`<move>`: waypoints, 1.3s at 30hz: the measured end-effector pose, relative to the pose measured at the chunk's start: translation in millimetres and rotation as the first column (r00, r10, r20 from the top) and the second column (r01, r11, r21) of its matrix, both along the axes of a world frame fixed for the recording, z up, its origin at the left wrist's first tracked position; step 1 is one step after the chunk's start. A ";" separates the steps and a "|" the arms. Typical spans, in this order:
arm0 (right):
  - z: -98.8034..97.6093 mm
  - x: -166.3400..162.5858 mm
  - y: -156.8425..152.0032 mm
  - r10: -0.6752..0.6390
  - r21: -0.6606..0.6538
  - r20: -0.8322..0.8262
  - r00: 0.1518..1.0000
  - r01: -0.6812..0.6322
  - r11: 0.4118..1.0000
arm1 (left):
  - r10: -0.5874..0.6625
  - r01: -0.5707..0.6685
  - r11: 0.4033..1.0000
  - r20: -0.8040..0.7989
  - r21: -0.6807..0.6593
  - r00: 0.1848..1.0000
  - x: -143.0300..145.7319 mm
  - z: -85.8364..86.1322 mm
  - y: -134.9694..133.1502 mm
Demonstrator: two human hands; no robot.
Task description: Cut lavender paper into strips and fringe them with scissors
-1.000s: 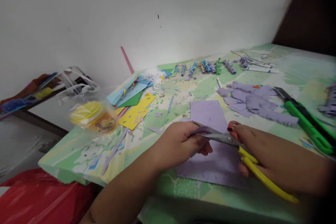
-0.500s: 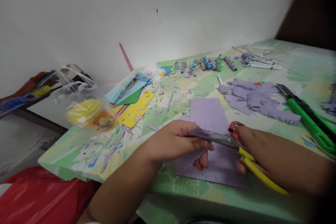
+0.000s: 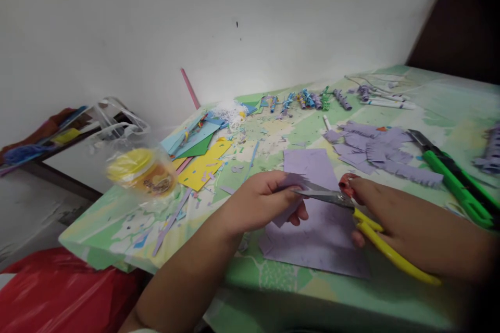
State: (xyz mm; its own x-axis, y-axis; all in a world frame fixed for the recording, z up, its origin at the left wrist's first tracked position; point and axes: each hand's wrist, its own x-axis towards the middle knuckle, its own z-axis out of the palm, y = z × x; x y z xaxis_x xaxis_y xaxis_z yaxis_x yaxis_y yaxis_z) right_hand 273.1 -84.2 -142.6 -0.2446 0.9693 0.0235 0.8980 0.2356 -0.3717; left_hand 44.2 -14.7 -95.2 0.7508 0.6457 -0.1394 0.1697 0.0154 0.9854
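Note:
My left hand [image 3: 265, 202] pinches a small piece of purple paper [image 3: 294, 181] with a fringed upper edge. In my right hand [image 3: 375, 208] are scissors [image 3: 390, 255] with yellow handles, their blades parted and pointing left at the paper by my left fingers. Something red wraps a digit of the right hand near the scissors' pivot. Below both hands, a larger purple sheet [image 3: 312, 247] lies on the table, partly hidden by them. To the right rests a pile of fringed purple paper strips [image 3: 375, 145].
A green box cutter [image 3: 455, 187] lies at the right. Small rolled paper pieces [image 3: 307, 99] and white markers [image 3: 390, 103] sit at the back. Leftward are yellow paper [image 3: 205, 166], white string [image 3: 230, 112], scraps and a bagged yellow-lidded tub [image 3: 142, 171]. A red bag [image 3: 70, 291] is below the table.
The scissor blades have parted, and their tips have shifted slightly at the small purple piece. My left fingers have changed position, showing more of that piece. The view has shifted slightly.

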 end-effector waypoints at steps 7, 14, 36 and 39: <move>-1.8 -1.6 -4.7 -0.017 -0.029 -0.005 1.000 0.017 0.999 | 0.018 -0.002 0.985 -0.093 0.174 0.996 2.6 -1.8 -2.9; 3.0 -7.3 0.3 0.023 -0.088 0.011 1.000 -0.022 0.996 | 0.007 0.004 0.992 -0.086 0.125 0.996 3.8 0.0 -3.2; 2.4 -0.7 -3.3 -0.009 0.037 0.030 0.999 0.008 0.999 | 0.134 -0.124 0.986 0.084 -0.115 0.987 -1.4 -2.1 -0.6; 3.6 -3.4 -4.4 -0.008 0.019 0.005 1.000 0.008 1.000 | 0.152 -0.151 0.988 0.044 -0.007 0.987 -1.4 -1.7 -0.7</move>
